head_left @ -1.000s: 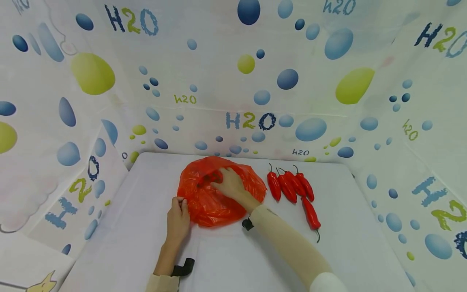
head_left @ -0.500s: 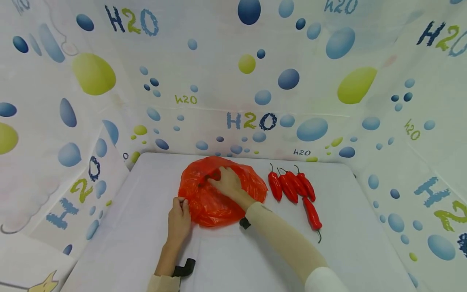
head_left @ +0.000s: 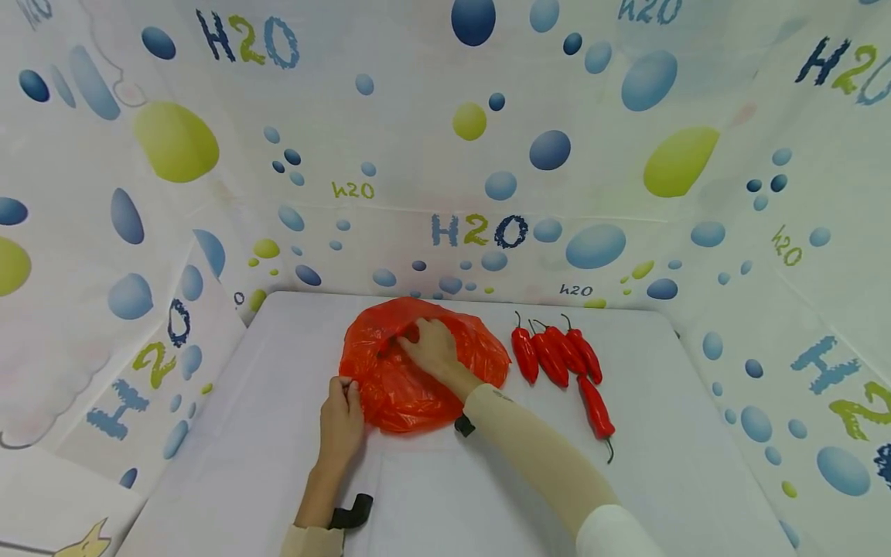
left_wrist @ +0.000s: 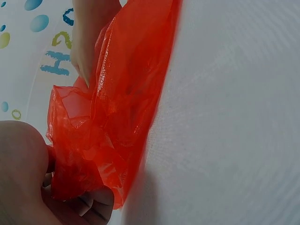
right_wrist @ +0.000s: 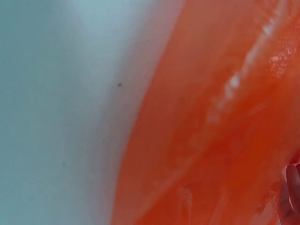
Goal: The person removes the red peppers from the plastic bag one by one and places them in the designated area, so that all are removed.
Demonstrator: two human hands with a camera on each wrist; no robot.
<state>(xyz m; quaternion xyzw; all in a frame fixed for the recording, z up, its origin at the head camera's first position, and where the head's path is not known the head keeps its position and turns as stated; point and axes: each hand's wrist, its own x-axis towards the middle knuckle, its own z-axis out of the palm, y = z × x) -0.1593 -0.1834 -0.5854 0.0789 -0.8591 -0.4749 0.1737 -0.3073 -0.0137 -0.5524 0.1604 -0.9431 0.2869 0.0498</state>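
A red plastic bag [head_left: 418, 402] lies crumpled on the white table, its mouth facing up. My left hand [head_left: 341, 422] pinches the bag's left edge between thumb and fingers; the left wrist view shows the thin film [left_wrist: 70, 173] gathered in that hand [left_wrist: 28, 183]. My right hand [head_left: 433, 348] reaches into the bag's mouth from the right, its fingertips hidden by the film, so I cannot tell what they hold. Fingers of it [right_wrist: 293, 187] show at the right edge of the right wrist view. Something dark red [head_left: 411, 334] shows in the bag's mouth beside these fingers.
To the right of the bag, several red chili peppers [head_left: 550, 360] lie side by side with green stems pointing away. One more chili pepper [head_left: 595, 410] lies nearer, its stem toward me. A patterned sheet [head_left: 390, 155] hangs behind and at both sides of the table [head_left: 682, 433].
My right hand has shifted slightly left within the bag's mouth, and its forearm has swung a little left. The left hand keeps its hold on the bag's edge; the chili peppers lie unchanged.
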